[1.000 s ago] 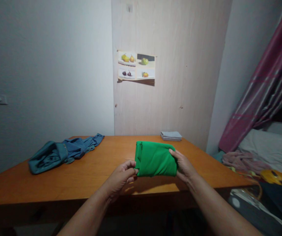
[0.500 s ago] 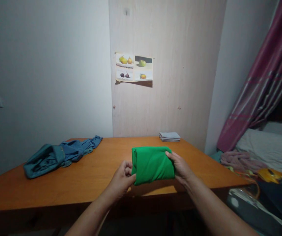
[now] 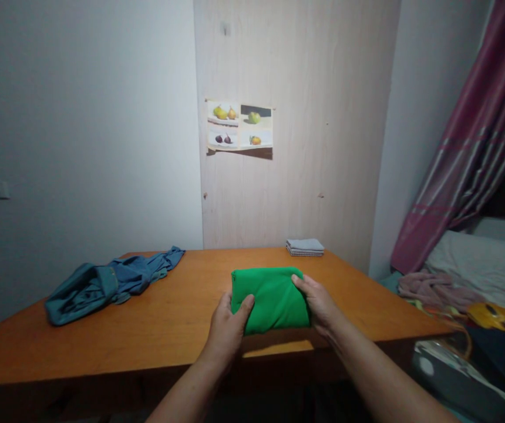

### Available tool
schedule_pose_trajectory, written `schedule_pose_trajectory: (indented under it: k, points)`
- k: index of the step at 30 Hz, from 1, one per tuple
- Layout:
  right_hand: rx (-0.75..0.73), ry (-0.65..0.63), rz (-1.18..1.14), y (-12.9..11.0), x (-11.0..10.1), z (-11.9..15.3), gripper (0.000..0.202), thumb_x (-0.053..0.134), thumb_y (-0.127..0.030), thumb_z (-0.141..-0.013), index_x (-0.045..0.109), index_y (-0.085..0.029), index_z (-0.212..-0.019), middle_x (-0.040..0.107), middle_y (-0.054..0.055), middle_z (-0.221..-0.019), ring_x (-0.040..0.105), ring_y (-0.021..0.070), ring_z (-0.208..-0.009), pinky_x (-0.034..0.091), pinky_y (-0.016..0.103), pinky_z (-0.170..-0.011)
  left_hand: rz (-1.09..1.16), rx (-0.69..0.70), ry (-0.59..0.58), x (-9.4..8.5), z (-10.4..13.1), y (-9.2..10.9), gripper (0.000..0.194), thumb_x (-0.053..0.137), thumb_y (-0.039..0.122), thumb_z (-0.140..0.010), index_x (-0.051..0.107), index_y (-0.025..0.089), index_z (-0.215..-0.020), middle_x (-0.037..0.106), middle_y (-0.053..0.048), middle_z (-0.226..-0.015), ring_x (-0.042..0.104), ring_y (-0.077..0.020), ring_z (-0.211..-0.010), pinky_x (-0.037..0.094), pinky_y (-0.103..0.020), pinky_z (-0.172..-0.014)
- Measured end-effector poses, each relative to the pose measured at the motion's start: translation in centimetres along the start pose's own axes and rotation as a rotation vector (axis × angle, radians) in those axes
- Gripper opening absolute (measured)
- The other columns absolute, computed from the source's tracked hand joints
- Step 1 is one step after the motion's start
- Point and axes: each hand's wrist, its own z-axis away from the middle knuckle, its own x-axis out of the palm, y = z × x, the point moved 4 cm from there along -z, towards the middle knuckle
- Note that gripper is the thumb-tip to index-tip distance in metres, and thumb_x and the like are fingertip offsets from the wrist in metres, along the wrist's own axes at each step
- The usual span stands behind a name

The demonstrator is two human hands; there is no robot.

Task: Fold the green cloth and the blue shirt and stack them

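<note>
A green cloth (image 3: pixel 274 301), folded into a compact rectangle, is held up above the front edge of the wooden table (image 3: pixel 182 329). My left hand (image 3: pixel 230 323) grips its left end, with the thumb lying across the front face and the fingers behind. At the other end my right hand (image 3: pixel 316 299) is closed on the cloth, its thumb on the upper right corner. The fingers of both hands are mostly hidden behind the fabric. Which kind of cloth item it is, I cannot tell.
Crumpled blue denim clothing (image 3: pixel 115 282) lies along the table's left side. Near the back right edge rests a folded checked cloth (image 3: pixel 305 247). Right of the table are a pink fabric heap (image 3: pixel 437 289), a yellow item (image 3: pixel 490 316) and a purple curtain (image 3: pixel 441 158).
My left thumb has moved from the cloth's lower left edge onto its front face, and the left hand grips further in. The cloth's left end looks flatter and tidier. The view has shifted slightly.
</note>
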Motion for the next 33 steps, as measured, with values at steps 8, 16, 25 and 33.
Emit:
schedule_pose_trajectory:
  k: [8, 16, 25, 33]
  points:
    - [0.007, -0.049, -0.008, 0.2, 0.0, -0.1, 0.040, 0.079, -0.051, -0.077, 0.070, -0.021, -0.102, 0.079, 0.008, -0.101, 0.071, 0.0304, -0.103, 0.057, 0.043, -0.088, -0.053, 0.101, -0.006, -1.1, -0.8, -1.0, 0.055, 0.059, 0.067, -0.085, 0.064, 0.015, -0.102, 0.073, -0.010, -0.095, 0.068, -0.0244, -0.091, 0.053, -0.033, -0.080]
    - [-0.008, -0.064, -0.008, 0.1, 0.1, 0.1, 0.039, 0.078, -0.051, -0.078, 0.070, -0.022, -0.102, 0.078, 0.008, -0.102, 0.071, 0.0290, -0.104, 0.055, 0.042, -0.091, 0.125, -0.010, -0.038, -0.9, -0.9, 0.0, 0.059, 0.072, 0.065, -0.076, 0.058, 0.016, -0.107, 0.073, -0.008, -0.096, 0.070, -0.0229, -0.086, 0.054, -0.035, -0.078]
    - [-0.003, -0.136, 0.051, 0.5, 0.2, 1.4, 0.042, 0.076, -0.054, -0.080, 0.070, -0.024, -0.107, 0.077, 0.006, -0.101, 0.069, 0.0276, -0.103, 0.053, 0.040, -0.089, 0.271, -0.090, -0.091, -0.9, -0.7, 2.2, 0.055, 0.080, 0.051, -0.073, 0.059, 0.015, -0.110, 0.074, -0.011, -0.101, 0.072, -0.0238, -0.085, 0.057, -0.038, -0.079]
    - [-0.328, 0.146, 0.415, -2.5, -0.2, 1.7, 0.038, 0.082, -0.053, -0.073, 0.071, -0.022, -0.092, 0.073, 0.004, -0.094, 0.064, 0.0210, -0.089, 0.050, 0.032, -0.083, 0.078, 0.108, -0.042, -1.8, -1.1, 4.0, 0.046, 0.075, 0.050, -0.079, 0.058, 0.020, -0.109, 0.070, -0.004, -0.096, 0.067, -0.0190, -0.084, 0.053, -0.032, -0.080]
